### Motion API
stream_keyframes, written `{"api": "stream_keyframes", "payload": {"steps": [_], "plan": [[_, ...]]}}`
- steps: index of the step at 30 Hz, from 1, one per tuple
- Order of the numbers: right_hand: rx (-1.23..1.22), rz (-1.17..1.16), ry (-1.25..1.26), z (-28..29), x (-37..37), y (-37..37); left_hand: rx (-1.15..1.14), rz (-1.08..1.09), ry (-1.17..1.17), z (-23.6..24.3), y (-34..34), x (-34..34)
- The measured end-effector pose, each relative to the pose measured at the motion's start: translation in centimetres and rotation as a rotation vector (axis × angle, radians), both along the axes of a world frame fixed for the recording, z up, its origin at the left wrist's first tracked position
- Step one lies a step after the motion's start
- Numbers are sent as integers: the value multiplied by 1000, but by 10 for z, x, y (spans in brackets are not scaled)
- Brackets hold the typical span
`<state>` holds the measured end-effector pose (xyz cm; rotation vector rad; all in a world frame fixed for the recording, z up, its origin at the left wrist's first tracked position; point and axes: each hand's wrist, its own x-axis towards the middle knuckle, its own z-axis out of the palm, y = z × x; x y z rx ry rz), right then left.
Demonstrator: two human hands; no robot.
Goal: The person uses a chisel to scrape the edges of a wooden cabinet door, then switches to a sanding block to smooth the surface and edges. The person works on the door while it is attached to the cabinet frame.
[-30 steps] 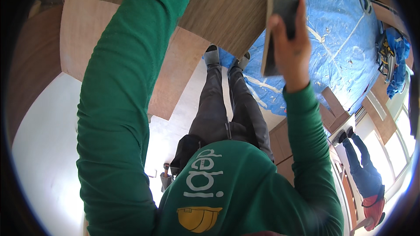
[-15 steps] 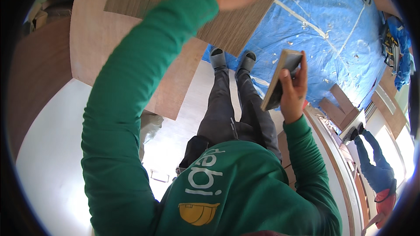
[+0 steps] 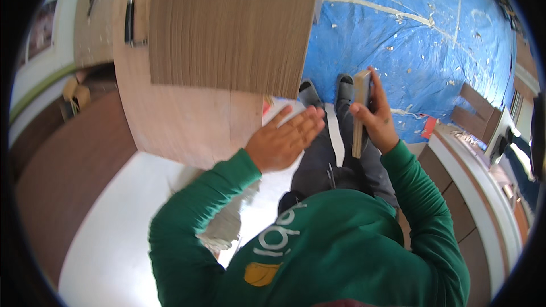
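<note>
My left hand [image 3: 287,141] is open, palm down, its fingers stretched out. It hovers beside the near edge of a light plywood board [image 3: 193,115] and holds nothing. On that board lies a brown wood-grain panel [image 3: 227,28], just beyond my fingertips. My right hand [image 3: 380,115] grips a flat rectangular block [image 3: 359,131] with a pale wooden edge and a dark face. The block is held on edge over my legs, apart from the panel. Its exact kind does not show.
A blue tarp [image 3: 392,40] with scattered scraps covers the floor ahead and right. A black-handled tool [image 3: 130,20] lies at the panel's left. Brown boards [image 3: 475,108] lean at the right, near another person's legs [image 3: 520,153]. A dark brown board [image 3: 79,176] stands left.
My left hand has come back from over the panel toward my body. The view has shifted, so the panel appears further left. My right hand still grips the block, now turned more upright.
</note>
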<state>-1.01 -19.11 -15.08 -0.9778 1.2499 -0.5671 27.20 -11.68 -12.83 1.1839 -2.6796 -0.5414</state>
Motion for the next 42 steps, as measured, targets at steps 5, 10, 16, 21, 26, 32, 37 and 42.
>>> {"api": "stream_keyframes", "payload": {"steps": [5, 10, 16, 21, 26, 32, 37, 42], "plan": [[214, -206, -161, -14, 29, 3, -26, 198, -138, 0, -77, 1], [191, -286, -145, -30, 39, 3, -90, 235, -205, -1, -161, -13], [-472, 109, 83, -16, 58, 3, -337, 291, -168, -37, -327, -1], [-767, 254, 56, -20, 88, 22, -251, 413, -230, -19, -411, 8], [-849, 59, 56, -49, 103, -31, -371, 510, -93, -41, -422, 24], [-809, -326, -104, -68, 128, -225, -391, 476, 4, -37, -425, 20], [-778, -204, -53, -71, 123, -124, -371, 464, 0, -37, -425, 20], [-789, 141, 73, -34, 87, -53, -387, 488, -45, -30, -419, 20]]}}
